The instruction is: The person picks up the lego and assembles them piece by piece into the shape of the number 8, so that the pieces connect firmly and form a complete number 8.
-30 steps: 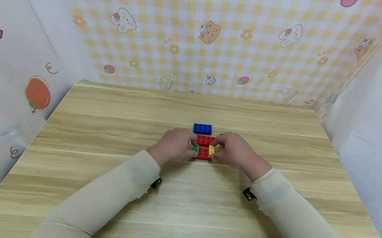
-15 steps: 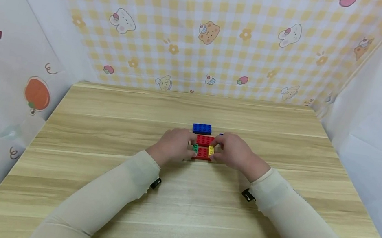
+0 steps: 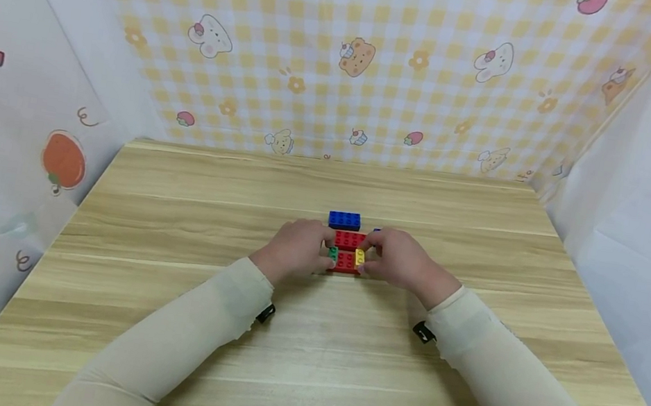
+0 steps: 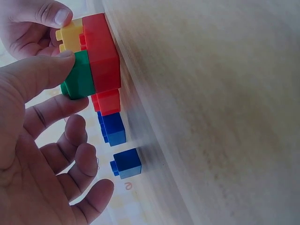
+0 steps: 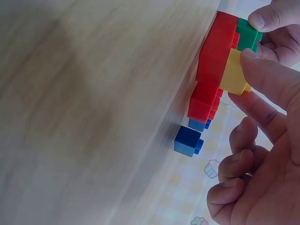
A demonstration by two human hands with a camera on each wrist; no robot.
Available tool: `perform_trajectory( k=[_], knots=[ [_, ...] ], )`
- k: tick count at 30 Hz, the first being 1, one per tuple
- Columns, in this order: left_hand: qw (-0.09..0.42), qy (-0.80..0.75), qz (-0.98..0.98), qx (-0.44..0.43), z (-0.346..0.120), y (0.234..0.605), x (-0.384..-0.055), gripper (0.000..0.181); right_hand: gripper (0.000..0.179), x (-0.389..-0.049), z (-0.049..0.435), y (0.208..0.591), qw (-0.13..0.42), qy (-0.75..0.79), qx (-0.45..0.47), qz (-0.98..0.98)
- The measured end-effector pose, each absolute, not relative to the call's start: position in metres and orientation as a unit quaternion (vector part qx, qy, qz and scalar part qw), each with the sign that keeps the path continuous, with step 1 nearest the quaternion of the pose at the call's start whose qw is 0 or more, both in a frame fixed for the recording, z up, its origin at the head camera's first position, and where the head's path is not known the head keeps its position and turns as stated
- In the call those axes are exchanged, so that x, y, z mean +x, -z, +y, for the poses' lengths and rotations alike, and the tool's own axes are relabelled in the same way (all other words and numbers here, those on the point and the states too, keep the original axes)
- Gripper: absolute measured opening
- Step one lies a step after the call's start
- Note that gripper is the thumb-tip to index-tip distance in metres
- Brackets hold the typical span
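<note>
At mid-table, my left hand pinches a small green brick between thumb and forefinger, its other fingers loosely bent. The green brick sits at the left end of a red brick with several studs. My right hand pinches a small yellow brick with thumb and forefinger at the red brick's right end. Both small bricks stand against its studded top; whether they are fully seated I cannot tell. Bare red studs show between them. Just behind lies a second red brick.
A long blue brick lies behind the red ones. Another blue brick is mostly hidden by my right hand. The wooden table meets a checked cloth at the back and white cloth on both sides.
</note>
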State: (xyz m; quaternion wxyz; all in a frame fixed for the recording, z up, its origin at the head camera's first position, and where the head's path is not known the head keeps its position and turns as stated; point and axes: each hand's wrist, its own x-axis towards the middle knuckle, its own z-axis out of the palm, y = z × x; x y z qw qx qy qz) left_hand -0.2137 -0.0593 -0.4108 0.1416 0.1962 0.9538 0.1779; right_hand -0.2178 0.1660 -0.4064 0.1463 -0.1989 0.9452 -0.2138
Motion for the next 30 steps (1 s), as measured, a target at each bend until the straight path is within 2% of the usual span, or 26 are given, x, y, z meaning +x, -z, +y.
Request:
perform_trajectory(
  k=[18, 30],
  knots=[
    [0.138, -0.177, 0.954, 0.198, -0.060, 0.413, -0.215, 0.021, 0.042, -0.219, 0.167, 0.404, 0.138, 0.201, -0.211, 0.947],
    [0.133, -0.185, 0.953, 0.199, -0.060, 0.414, -0.215, 0.019, 0.043, -0.228, 0.170, 0.397, 0.139, 0.242, -0.185, 0.942]
  ],
)
